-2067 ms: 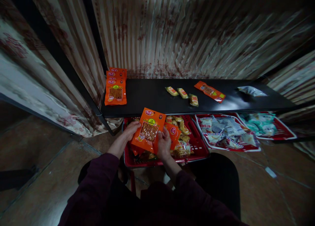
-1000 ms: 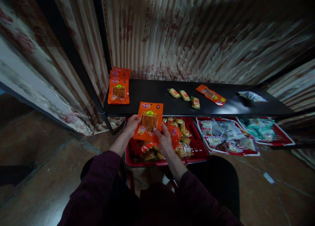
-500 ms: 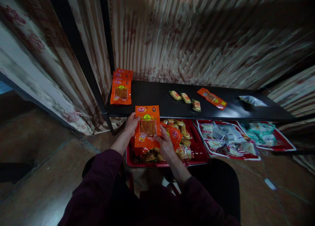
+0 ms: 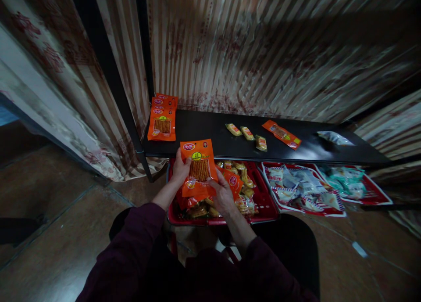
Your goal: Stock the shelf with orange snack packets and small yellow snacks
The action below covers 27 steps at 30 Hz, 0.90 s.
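Both of my hands hold one orange snack packet [image 4: 198, 167] upright over a red basket [image 4: 263, 205]. My left hand [image 4: 180, 168] grips its left edge, thumb on the front. My right hand [image 4: 222, 195] pinches its lower right corner. The basket holds more orange packets [image 4: 232, 180] and several small yellow snacks [image 4: 245, 177]. On the black shelf [image 4: 210, 133] above, a stack of the same orange packets [image 4: 162, 123] lies at the far left end.
Three small yellow snacks [image 4: 247, 133], one orange packet [image 4: 281, 134] and a clear bag [image 4: 334, 138] lie along the shelf. Red trays of white packets [image 4: 302, 183] and green-white packets [image 4: 348, 179] sit under it to the right. Striped curtains hang behind and at the left.
The packet has turned from tilted to nearly upright and risen slightly toward the shelf edge. My view has shifted a little; both hands kept their grip.
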Each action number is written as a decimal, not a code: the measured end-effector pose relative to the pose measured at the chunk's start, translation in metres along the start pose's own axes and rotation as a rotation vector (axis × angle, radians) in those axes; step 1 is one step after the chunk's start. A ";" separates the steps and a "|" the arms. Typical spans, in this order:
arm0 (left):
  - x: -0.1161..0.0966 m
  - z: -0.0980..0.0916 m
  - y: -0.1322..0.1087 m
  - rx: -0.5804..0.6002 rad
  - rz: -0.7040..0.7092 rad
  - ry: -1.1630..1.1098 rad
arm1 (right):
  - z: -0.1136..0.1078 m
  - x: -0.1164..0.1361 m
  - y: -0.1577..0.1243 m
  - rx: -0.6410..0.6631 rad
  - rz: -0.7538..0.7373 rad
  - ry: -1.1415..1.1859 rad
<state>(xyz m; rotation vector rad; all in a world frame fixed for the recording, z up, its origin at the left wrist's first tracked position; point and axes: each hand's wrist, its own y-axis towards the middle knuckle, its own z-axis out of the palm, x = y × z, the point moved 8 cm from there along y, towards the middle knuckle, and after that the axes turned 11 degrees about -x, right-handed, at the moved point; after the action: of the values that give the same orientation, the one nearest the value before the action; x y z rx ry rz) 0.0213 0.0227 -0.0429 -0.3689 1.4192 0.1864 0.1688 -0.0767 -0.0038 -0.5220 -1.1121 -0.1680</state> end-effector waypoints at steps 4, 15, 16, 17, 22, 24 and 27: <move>-0.014 -0.001 -0.010 -0.027 0.078 -0.024 | 0.007 0.007 -0.004 0.047 -0.017 -0.028; -0.033 0.000 -0.020 -0.021 0.158 0.126 | 0.030 0.007 -0.011 0.147 0.019 -0.018; -0.034 0.000 -0.021 -0.017 0.164 0.122 | 0.031 0.008 -0.011 0.154 0.015 -0.019; -0.035 0.001 -0.022 -0.011 0.172 0.118 | 0.032 0.009 -0.012 0.160 0.010 -0.019; -0.030 0.004 -0.024 0.014 0.128 0.097 | 0.035 0.011 -0.013 0.162 -0.019 -0.033; -0.027 0.006 -0.025 0.025 0.099 0.078 | 0.036 0.011 -0.013 0.179 -0.035 -0.050; -0.027 0.008 -0.029 0.054 0.082 0.043 | 0.038 0.010 -0.014 0.196 -0.066 -0.072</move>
<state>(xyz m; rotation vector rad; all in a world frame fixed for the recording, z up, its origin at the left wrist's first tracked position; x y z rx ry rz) 0.0344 0.0009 -0.0112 -0.2719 1.4796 0.2069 0.1365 -0.0696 0.0222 -0.3186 -1.2021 -0.0972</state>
